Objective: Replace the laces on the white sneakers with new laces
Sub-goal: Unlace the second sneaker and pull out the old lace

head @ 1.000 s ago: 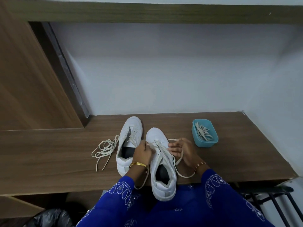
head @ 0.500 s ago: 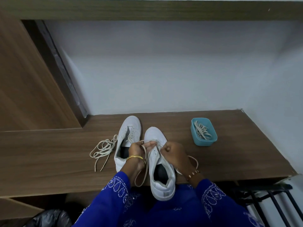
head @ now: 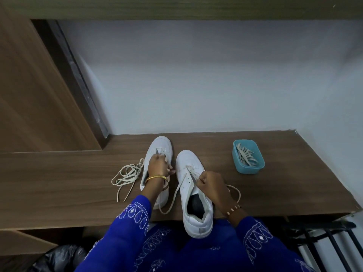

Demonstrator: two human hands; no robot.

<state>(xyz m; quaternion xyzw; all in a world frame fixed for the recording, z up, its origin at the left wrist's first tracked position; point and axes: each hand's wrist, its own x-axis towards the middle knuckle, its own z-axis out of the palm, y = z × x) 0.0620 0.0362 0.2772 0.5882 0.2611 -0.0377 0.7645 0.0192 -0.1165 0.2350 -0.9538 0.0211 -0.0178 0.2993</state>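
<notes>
Two white sneakers stand side by side on the wooden desk (head: 59,185). The right sneaker (head: 193,191) carries a cream lace (head: 177,191) threaded through its front eyelets, its heel overhanging the desk's front edge. My right hand (head: 213,185) pinches a strand of that lace just above the tongue. My left hand (head: 158,165) hovers over the left sneaker (head: 160,146), fingers curled, pinching the lace's other end near the gap between the shoes. A loose cream lace (head: 127,175) lies tangled left of the sneakers.
A teal plastic box (head: 248,157) holding more laces sits at the right on the desk. A white wall closes the back and right. A wooden panel rises at the left. Below are a black bag (head: 59,258) and a black rack (head: 324,238).
My left hand has moved left, from over the right sneaker to over the left one, drawing the lace out. My right hand has slid back toward the tongue.
</notes>
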